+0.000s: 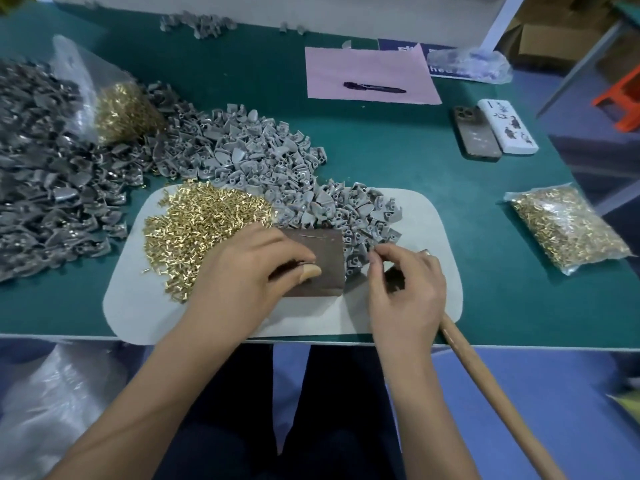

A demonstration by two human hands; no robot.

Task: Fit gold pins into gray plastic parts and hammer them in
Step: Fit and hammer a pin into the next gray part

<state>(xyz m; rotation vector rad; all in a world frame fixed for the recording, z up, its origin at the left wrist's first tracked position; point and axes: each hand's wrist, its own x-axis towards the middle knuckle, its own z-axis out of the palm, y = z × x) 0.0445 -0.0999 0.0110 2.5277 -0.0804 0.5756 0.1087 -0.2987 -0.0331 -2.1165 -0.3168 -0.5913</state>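
Note:
My left hand (249,271) lies over the left side of a brown metal block (322,254) on the white mat (145,306). Its thumb presses on the block's top and its fingers curl against it. My right hand (405,289) holds a hammer, whose dark head (394,277) shows under the palm. The wooden handle (485,379) runs off to the lower right. The right fingertips pinch at a gray plastic part (355,263) beside the block. Loose gold pins (194,230) are heaped left of the block, and gray parts (349,209) are piled behind it.
A big pile of gray parts (52,188) covers the left of the green table (398,161), with an open bag of pins (121,112) on it. A sealed bag of pins (568,226) lies right. Farther back are pink paper with a pen (374,87), a phone (476,133) and a white case (507,128).

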